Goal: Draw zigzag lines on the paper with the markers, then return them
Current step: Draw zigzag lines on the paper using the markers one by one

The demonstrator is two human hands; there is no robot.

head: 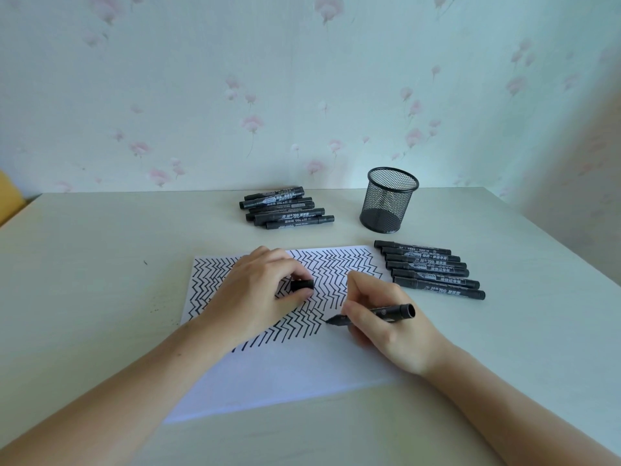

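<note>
A white paper (295, 371) lies on the table, its upper half covered with black zigzag lines. My right hand (386, 327) grips an uncapped black marker (386, 312) with its tip touching the paper at the end of the lowest zigzag row. Resting on the paper's upper left part, my left hand (255, 290) pinches the marker's black cap (301, 285) between thumb and fingers. Several capped black markers (433, 269) lie in a row to the right of the paper. A second pile of black markers (285, 210) sits behind the paper.
A black mesh pen cup (388, 200) stands upright at the back right, with nothing visible in it. The pale table (84, 280) ends at a flowered wall behind. The table's right edge runs diagonally past the marker row.
</note>
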